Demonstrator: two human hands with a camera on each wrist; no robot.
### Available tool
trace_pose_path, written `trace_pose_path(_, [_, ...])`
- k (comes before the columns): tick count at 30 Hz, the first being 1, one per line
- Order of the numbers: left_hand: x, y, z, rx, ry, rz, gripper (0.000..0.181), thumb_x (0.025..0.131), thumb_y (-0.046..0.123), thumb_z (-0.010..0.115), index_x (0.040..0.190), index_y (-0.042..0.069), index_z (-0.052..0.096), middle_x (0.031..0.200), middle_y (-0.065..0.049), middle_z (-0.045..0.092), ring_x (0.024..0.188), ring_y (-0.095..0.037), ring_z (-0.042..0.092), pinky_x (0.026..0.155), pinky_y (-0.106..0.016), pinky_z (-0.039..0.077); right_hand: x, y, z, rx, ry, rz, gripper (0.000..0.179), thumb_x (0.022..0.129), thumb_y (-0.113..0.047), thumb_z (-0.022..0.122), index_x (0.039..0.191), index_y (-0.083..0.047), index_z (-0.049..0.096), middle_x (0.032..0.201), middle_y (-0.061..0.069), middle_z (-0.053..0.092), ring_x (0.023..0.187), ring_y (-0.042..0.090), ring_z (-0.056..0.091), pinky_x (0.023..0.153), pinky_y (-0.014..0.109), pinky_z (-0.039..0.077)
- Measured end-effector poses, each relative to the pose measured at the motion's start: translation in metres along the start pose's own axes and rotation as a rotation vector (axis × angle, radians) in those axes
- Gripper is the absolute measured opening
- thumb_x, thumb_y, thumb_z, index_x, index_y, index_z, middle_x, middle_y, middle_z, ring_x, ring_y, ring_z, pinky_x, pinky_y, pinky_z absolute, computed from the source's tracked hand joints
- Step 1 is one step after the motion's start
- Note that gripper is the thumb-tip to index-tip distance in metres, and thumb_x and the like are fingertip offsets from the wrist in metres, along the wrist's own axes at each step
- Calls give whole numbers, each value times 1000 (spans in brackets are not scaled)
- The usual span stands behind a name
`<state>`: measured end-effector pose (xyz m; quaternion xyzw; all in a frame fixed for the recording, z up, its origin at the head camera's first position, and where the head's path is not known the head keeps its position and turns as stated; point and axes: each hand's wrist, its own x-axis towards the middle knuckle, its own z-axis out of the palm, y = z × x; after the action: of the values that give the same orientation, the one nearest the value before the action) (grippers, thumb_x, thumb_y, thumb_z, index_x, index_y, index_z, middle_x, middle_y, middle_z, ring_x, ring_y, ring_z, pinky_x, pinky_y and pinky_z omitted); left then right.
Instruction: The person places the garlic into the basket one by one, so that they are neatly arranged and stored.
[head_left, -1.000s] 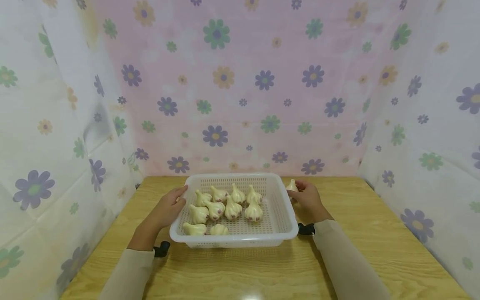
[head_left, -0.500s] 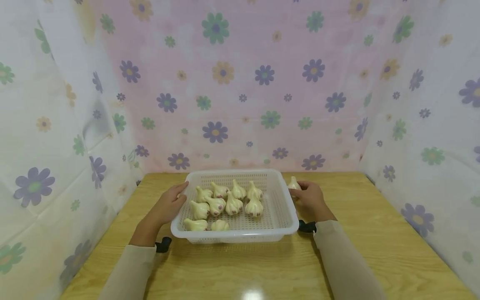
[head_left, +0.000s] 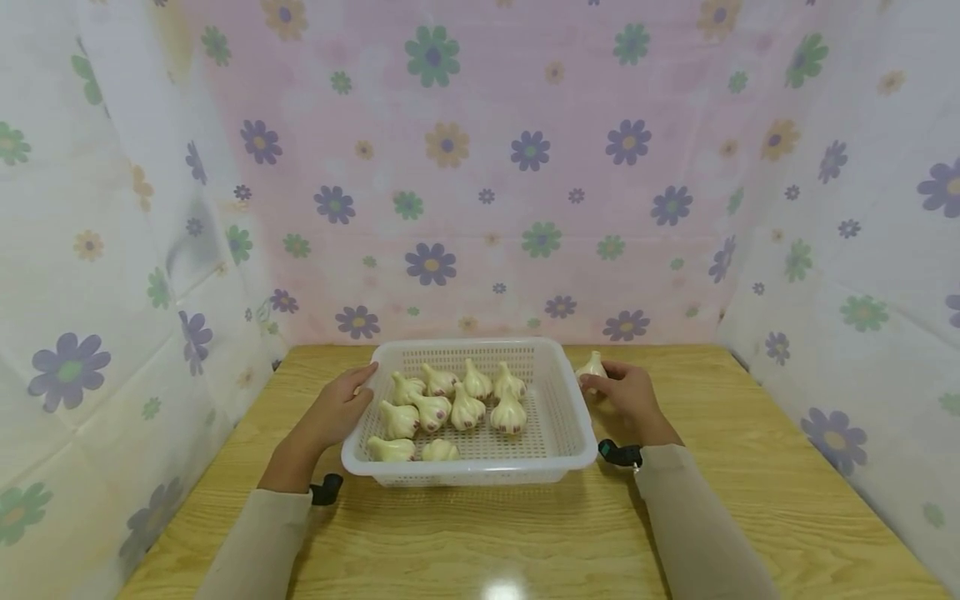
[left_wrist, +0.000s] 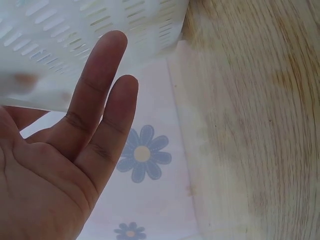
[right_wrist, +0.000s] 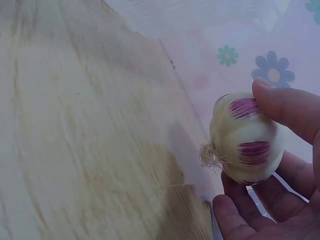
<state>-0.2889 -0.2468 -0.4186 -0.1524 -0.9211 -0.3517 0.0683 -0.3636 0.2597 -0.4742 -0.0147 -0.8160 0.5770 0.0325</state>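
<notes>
A white plastic basket point(head_left: 468, 477) with slotted walls holds several garlic bulbs point(head_left: 508, 412), cream with purple marks. At its left side my left hand point(head_left: 333, 410) grips the rim. In the left wrist view, two fingers point(left_wrist: 117, 107) stretch out beneath the slotted wall, and a blurred fingertip shows through it. My right hand point(head_left: 630, 396) pinches another garlic bulb point(head_left: 592, 367) just outside the basket's right rim. Up close in the right wrist view, that garlic bulb point(right_wrist: 247, 140) sits between thumb and fingers, its tuft of roots turned away from the palm.
The basket stands on a wood-grain table point(head_left: 480, 533). A flower-print cloth point(head_left: 480, 208) rises along the back and both sides. Black wrist devices point(head_left: 621, 453) sit at both sleeve cuffs, close to the basket's front corners.
My right hand has moved slightly to the right with the garlic bulb, away from the basket's rim. My left hand and the basket keep their places; the head view has tilted slightly.
</notes>
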Motion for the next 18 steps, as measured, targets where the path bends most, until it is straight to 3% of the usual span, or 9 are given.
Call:
trace_pose_path(8, [2,0,-1,23,10,4,57,106,19,40,161,5,36,161,-25,40,141,-48,47,110,-64,43,-3,-13,-8,78,41,-11,79,85,-50,82,145,-5,59,142,17,61,126,29,59,109,49,48])
trace_pose_path(18, [1,3,0,21,5,1,56,106,19,41,160,5,37,160,-26,40,135,-48,53,104,-62,49,-11,-40,-20,97,105,-71,85,85,-55,79,151,-8,53,148,14,57,134,29,53,114,51,45])
